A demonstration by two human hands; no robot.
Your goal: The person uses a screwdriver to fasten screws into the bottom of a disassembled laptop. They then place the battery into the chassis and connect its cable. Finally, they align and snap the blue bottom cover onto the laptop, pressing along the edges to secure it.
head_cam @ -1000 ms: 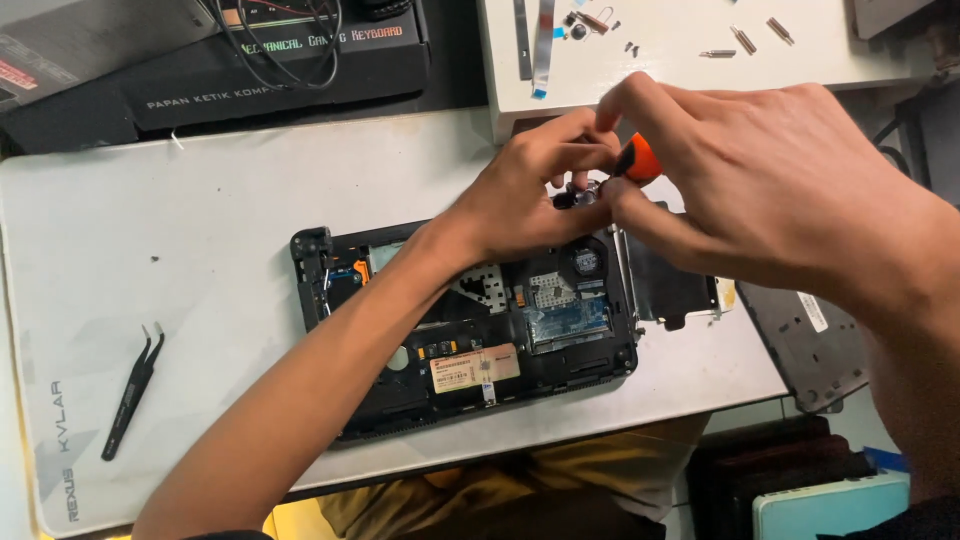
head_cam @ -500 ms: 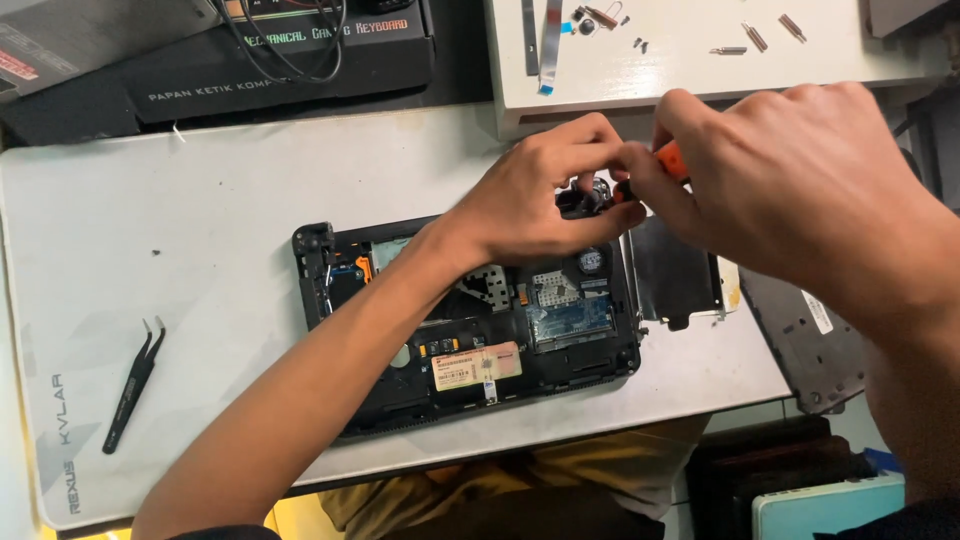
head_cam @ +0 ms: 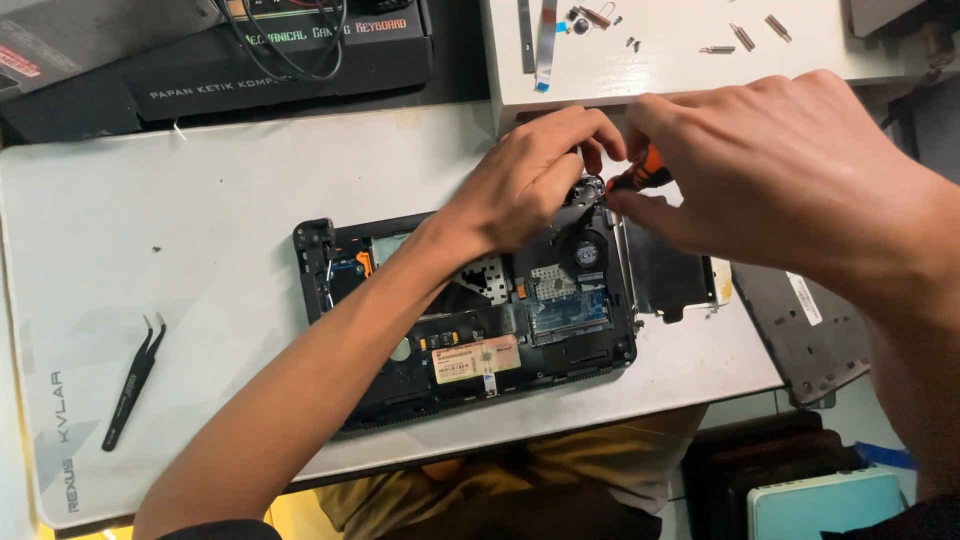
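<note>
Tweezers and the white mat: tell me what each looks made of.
Tweezers: probably metal with a matte black coating, going by the thin, sharply pointed prongs and even dull surface. Mat: looks like soft rubber or silicone, smooth, matte white, with rounded corners; hard to confirm.

**Colours on the counter**

The opened laptop base (head_cam: pixel 470 320) is black, with a blue-green board patch, a small orange tab and a pale pink-and-tan label. The screwdriver handle (head_cam: pixel 648 170) is orange with black. The mat (head_cam: pixel 150 230) is light grey with grey lettering at its left edge. The tweezers (head_cam: pixel 133 380) are black. The box (head_cam: pixel 290 60) at the far edge is black with white print.
</note>
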